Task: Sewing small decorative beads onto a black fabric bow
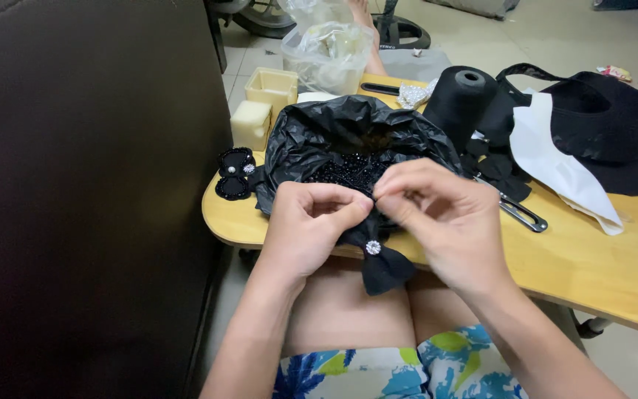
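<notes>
Bag (311, 140) of black beads (348, 171) sits just behind hands pinching bow (379, 264).

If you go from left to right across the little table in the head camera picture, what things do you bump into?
Finished black bows → cream foam block → black plastic bag of beads → black thread cone → white paper piece → black hat.

The upper part of the black bow (382, 264) was hidden behind both hands, so the pinch itself could not be made out. The bench (599, 258) ran off the right edge. The beads (348, 171) were too small to tell apart.
</notes>
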